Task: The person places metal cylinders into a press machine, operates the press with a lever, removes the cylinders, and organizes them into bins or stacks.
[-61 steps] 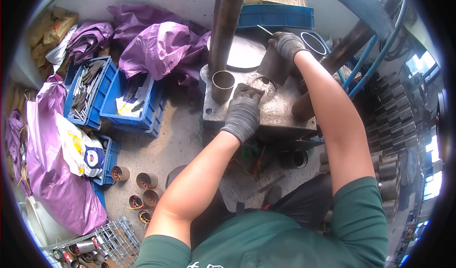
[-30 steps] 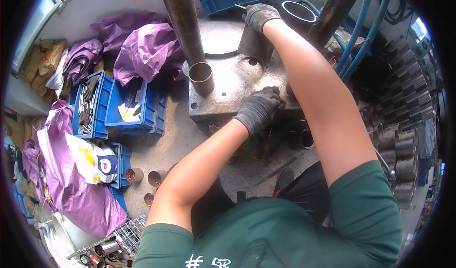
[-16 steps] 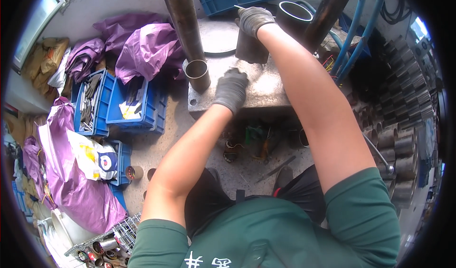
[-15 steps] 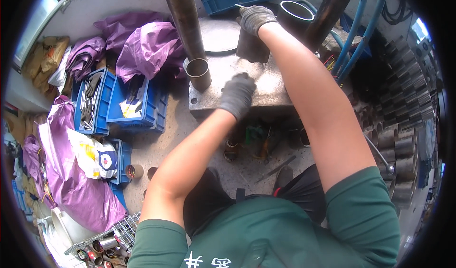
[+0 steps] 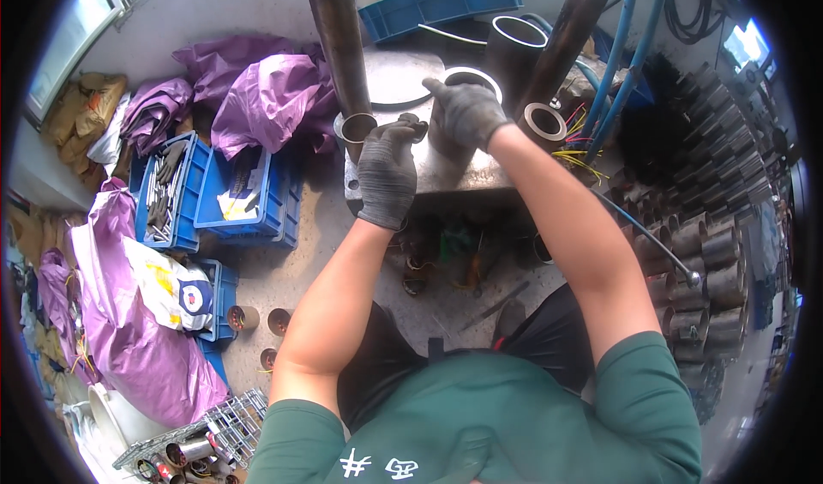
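Note:
My right hand (image 5: 470, 114), in a grey knit glove, is closed against the upper near side of a dark metal cylinder (image 5: 452, 151), its thumb stretched along the left of the bright rim. The cylinder stands on a pale metal block (image 5: 407, 175). My left hand (image 5: 387, 175), gloved alike, is raised at the block's left front with curled fingers. Whatever those fingers may pinch is too small to make out. Beside it stands a smaller open metal tube (image 5: 356, 129), partly covered by the hand. A round plate (image 5: 399, 77) lies behind the hands.
Dark posts (image 5: 334, 38) rise from the block, with a wide cylinder (image 5: 516, 42) and thick-walled ring (image 5: 544, 126) at right. Blue crates (image 5: 249, 210) and purple sheeting (image 5: 141, 312) lie left. Metal cylinders (image 5: 720, 252) are stacked right; a blue tray (image 5: 441, 6) sits behind.
My right hand has come nearer, away from the thin white strip at the back, to the cylinder's near side. My left hand has moved left beside the smaller tube.

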### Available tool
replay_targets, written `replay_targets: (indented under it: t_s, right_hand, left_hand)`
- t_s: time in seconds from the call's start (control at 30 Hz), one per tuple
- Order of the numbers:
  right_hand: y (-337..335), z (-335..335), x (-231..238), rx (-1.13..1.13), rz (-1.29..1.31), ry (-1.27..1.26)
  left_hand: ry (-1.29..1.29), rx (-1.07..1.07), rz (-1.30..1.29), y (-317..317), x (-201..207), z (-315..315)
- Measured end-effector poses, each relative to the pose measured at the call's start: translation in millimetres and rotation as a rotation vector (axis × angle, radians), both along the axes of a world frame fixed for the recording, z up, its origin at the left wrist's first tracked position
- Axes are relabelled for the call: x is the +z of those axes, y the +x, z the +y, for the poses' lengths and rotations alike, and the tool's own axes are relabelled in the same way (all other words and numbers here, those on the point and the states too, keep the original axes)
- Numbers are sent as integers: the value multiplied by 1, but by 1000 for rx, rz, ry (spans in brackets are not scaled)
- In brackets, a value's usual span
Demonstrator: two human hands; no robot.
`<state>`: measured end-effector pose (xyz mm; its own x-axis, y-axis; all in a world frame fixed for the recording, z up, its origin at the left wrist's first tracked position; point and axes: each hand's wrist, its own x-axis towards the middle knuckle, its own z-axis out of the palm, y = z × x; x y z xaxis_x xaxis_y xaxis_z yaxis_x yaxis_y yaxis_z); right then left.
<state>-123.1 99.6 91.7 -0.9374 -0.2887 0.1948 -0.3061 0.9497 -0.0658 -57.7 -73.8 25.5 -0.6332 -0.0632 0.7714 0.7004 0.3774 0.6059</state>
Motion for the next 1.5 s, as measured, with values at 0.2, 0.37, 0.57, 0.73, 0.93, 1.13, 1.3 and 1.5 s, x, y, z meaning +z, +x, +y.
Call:
replay_targets:
  t_s: [0.2,0.37,0.57,0.73,0.93,1.13,1.3,1.5]
  right_hand:
    - [104,43,-51,279,351,-162]
    - [169,66,-103,197,380,-328]
    - [201,76,-108,48,280,-659]
    - [203,83,-108,139,346,-704]
    - [202,95,-103,85,266,-839]
    - [201,94,-104,55,196,-840]
    - [200,102,-108,45,245,-852]
    - [197,92,-100,98,263,-898]
  left_hand:
    - [59,-138,51,1,-8,7]
    - [-243,-40,-130,-24,-42,20]
    - [-633,74,-433,-82,-37,41]
    - [-753,43,-489,-134,-45,77]
    - [-676,-224,-438,-132,-39,102]
    - [-177,-564,-661,-177,-40,74]
    - [-505,-168,-323,-223,9,113]
    - [-654,-284,-701,-290,-26,130]
